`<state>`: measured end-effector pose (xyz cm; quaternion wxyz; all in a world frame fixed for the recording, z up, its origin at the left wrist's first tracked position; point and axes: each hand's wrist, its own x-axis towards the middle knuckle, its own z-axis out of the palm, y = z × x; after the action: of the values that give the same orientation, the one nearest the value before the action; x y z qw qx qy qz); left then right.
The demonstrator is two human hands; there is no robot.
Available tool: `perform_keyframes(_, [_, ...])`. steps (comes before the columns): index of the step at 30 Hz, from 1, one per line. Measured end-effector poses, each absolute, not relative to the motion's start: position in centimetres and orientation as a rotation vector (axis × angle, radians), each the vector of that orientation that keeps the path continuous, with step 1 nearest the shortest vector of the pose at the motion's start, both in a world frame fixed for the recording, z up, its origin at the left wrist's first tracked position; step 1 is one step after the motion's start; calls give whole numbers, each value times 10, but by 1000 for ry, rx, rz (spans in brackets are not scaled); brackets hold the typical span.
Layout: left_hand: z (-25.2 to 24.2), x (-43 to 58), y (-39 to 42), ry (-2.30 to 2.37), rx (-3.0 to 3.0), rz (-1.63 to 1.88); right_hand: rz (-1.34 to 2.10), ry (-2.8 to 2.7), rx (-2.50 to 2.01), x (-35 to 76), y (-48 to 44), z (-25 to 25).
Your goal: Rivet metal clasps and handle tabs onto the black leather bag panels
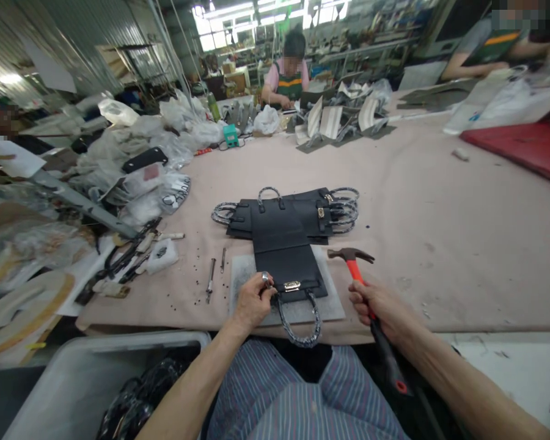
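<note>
The left hand [251,299] rests on the near left corner of a black bag panel [289,263], its fingers [264,282] pinched narrow on a small metal piece at the panel's edge, just beside the gold clasp [292,285]. The panel lies flat on a grey pad [330,308] at the front edge of the counter [440,220], and its braided handle [300,330] hangs over the edge toward the person's lap. The right hand [376,302] is wrapped tight around the red-and-black shaft of a hammer [355,263], whose head is raised just right of the panel. Behind the panel sits a stack of similar black pieces [302,211] with looped handles. Two slim metal punches [211,278] lie left of the pad among scattered small black bits. A grey bin [87,373] stands below the counter at the left. Across the counter, another person [288,76] works among white bags.
</note>
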<state>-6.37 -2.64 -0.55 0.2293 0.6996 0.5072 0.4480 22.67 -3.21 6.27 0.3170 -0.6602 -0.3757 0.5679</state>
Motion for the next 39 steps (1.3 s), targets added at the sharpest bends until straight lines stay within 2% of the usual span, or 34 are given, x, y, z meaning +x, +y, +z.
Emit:
perform_keyframes(2, [-4,-64,-27,1398,1917,1233,1349,-1151,-1690,211,-38,85])
perform_keyframes(7, [-3,-65,-27,1427,1934,1179,622,-2001,-1523,177,-49,134])
perform_keyframes(10, [-3,-65,-26,1461,1920,1150,422,-2414,-1496,165,-50,149])
perform_keyframes(13, [-2,-65,-26,1471,1940,1110,250,-2546,-1408,161,-47,173])
perform_keyframes(15, [0,-65,-27,1450,1953,1102,161,-2384,-1280,158,-46,192])
perform_keyframes(19, [0,-64,-27,1437,1925,1115,79,-1973,-1081,151,-51,197])
perform_keyframes(24, [-4,-60,-25,1427,1965,1074,205,-2465,-1258,159,-50,175])
perform_keyframes(27, [-10,-61,-24,1367,1895,1169,324,-2130,-1318,160,-46,186])
perform_keyframes(30, [-17,-66,-25,1364,1846,1220,252,-1880,-1247,159,-45,184])
perform_keyframes(35, [-24,-70,-25,1379,1863,1254,265,-2573,-1471,173,-45,149])
perform_keyframes(39, [-22,-70,-23,1364,1874,1239,427,-2419,-1800,194,-37,123])
